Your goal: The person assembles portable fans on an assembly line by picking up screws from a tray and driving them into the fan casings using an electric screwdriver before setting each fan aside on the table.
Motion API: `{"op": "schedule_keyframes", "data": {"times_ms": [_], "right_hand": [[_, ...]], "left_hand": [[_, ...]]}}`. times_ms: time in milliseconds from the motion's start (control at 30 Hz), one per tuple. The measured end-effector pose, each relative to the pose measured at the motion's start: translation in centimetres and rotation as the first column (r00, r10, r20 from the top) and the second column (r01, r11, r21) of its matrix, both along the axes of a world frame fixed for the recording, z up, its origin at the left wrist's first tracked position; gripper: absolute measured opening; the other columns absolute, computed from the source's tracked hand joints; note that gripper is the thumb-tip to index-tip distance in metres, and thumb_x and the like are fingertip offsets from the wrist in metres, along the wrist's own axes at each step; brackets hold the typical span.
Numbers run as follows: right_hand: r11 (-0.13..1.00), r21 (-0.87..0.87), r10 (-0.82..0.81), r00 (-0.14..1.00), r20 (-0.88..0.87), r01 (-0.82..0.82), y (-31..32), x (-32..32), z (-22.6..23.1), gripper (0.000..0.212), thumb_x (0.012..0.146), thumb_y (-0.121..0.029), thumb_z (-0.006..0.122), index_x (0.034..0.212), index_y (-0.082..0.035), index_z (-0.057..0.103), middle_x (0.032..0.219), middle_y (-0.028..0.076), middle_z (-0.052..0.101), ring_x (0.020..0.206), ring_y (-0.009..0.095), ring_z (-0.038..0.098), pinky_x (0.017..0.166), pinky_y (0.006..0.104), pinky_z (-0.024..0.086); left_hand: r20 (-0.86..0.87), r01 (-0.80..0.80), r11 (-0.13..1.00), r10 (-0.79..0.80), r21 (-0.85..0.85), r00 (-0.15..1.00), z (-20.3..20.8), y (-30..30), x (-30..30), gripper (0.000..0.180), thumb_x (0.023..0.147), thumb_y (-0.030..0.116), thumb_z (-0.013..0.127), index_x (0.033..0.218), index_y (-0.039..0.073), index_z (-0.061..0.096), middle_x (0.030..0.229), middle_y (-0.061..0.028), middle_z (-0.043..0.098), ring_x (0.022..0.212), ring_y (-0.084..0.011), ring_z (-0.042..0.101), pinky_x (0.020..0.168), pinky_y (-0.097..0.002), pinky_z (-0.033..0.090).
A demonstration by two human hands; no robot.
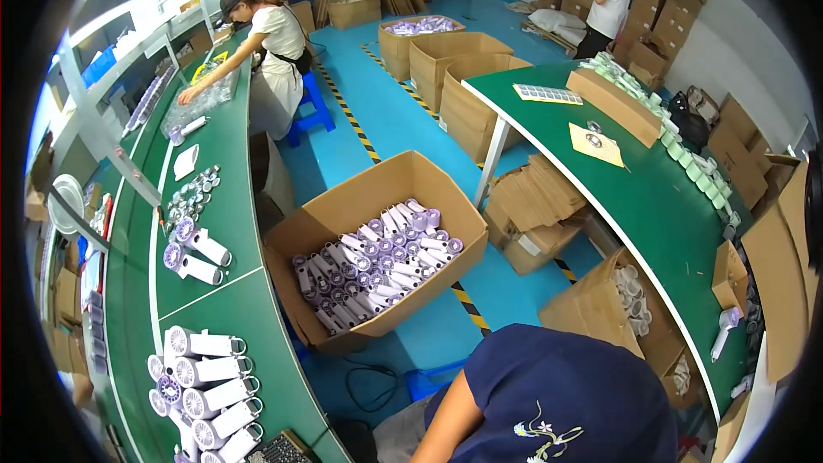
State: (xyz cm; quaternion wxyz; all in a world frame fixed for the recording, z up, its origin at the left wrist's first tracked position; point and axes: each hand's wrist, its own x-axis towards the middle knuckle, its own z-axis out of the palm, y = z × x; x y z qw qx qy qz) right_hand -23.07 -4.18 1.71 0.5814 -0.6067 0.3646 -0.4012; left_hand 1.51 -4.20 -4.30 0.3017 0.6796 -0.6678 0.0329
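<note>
Neither of my hands shows in the picture. At the lower edge, a navy short-sleeved top with embroidered flowers and a bare upper arm come into view; the hand of that arm is out of frame, and I cannot tell whose it is. Left of it, several white and lilac handheld fans with wrist loops lie piled on a green workbench. A dark, finely textured object sits beside the pile, partly cut off. More handheld fans fill a large open cardboard box ahead.
Farther along the left bench, a co-worker on a blue stool reaches over clear plastic bags. Another person stands far right. A curved green table bears pale green parts. Cartons and a black cable occupy the floor.
</note>
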Motion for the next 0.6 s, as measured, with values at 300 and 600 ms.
{"op": "schedule_keyframes", "data": {"times_ms": [300, 600], "right_hand": [[0.988, 0.149, 0.042, 0.995, -0.092, -0.028, 1.1, 5.2, -2.4, 0.061, 0.082, -0.041, 0.069, 0.125, -0.003, 0.049, 0.104, 0.027, 0.064, 0.096, 0.043, 0.063, 0.079, 0.0502, 0.049], [0.967, 0.255, 0.012, 0.993, -0.115, 0.018, 1.6, 6.9, -2.7, 0.066, 0.074, -0.039, 0.077, 0.120, 0.001, 0.050, 0.101, 0.022, 0.066, 0.079, 0.035, 0.067, 0.067, 0.0429, 0.053]], "left_hand": [[-0.480, 0.016, 0.974, -0.126, -0.226, 0.868, -0.4, 1.2, -3.3, 0.053, 0.079, 0.042, 0.075, 0.111, 0.002, 0.061, 0.098, -0.0243, 0.065, 0.080, -0.0388, 0.064, 0.070, -0.0495, 0.052], [-0.530, 0.085, 0.994, -0.110, -0.070, 0.841, 1.7, 5.0, -1.4, 0.071, 0.079, 0.042, 0.076, 0.130, 0.003, 0.045, 0.112, -0.0233, 0.063, 0.092, -0.0330, 0.065, 0.080, -0.0456, 0.054]]}}
